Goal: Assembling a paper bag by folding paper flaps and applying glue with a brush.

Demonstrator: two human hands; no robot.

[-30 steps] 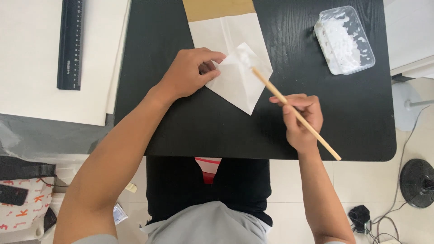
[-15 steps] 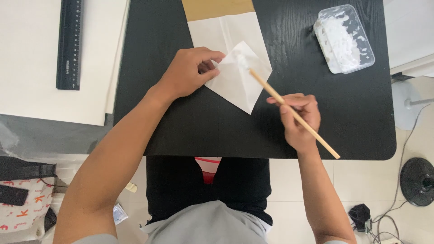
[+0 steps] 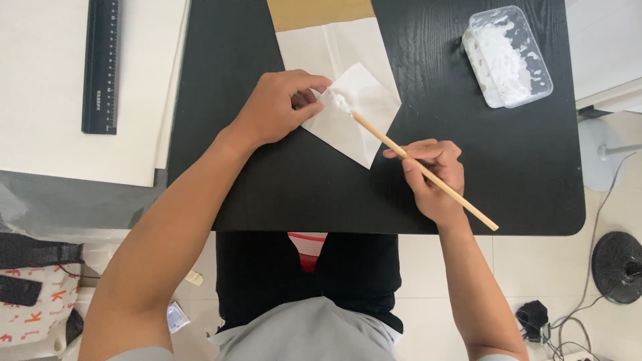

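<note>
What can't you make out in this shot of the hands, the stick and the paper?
Head view:
- Left hand covers part of the white paper; what is under the fingers is hidden.
- Brown sheet is cut off by the top edge.
- Right hand hides the middle of the stick.
</note>
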